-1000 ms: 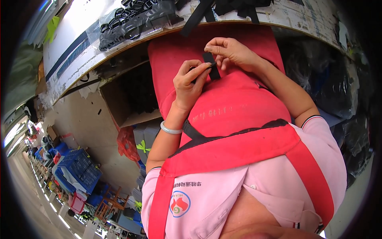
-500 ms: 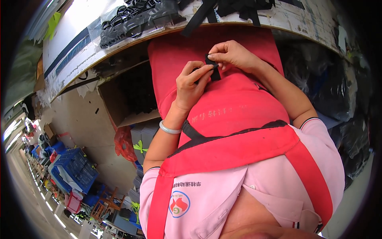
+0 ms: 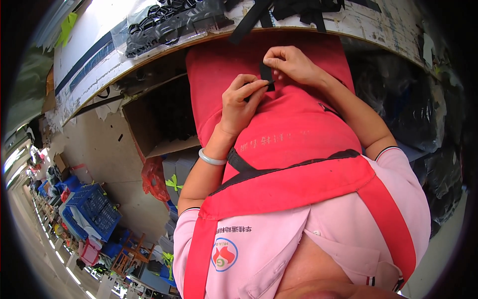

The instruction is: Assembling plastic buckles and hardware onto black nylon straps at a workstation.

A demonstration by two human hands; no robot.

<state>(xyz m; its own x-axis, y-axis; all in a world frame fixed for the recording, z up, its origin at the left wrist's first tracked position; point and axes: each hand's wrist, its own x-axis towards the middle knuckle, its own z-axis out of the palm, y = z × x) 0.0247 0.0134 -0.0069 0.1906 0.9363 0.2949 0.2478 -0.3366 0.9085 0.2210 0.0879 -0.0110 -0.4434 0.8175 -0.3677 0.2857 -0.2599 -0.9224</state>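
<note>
Two hands meet over a red apron point(image 3: 279, 124) that runs from the tabletop point(image 3: 99, 74) edge down across the person's lap. Between them sits a short black strap point(image 3: 267, 74), lying on the apron just below the tabletop edge, its long axis running roughly away from the body, toward the tabletop. The right hand point(image 3: 294, 65) pinches the strap's upper end between thumb and forefinger; the left hand point(image 3: 239, 102) pinches at its lower end from the left, fingers curled, a pale bangle point(image 3: 211, 159) on the wrist. Both touch the strap, with the right hand a little farther from the body.

On the tabletop, a clear bag of black buckles point(image 3: 169, 22) lies to the upper left, and a heap of black webbing point(image 3: 294, 7) lies straight ahead of the hands. Under the tabletop, left of the apron, an open brown carton point(image 3: 149, 134) holds dark parts. Lower left, well apart, stand blue crates point(image 3: 94, 209) and a red plastic bag point(image 3: 152, 177). Faint pale lettering point(image 3: 279, 142) crosses the apron; a round red-and-green badge point(image 3: 224, 254) sits on the pink shirt point(image 3: 279, 249).
</note>
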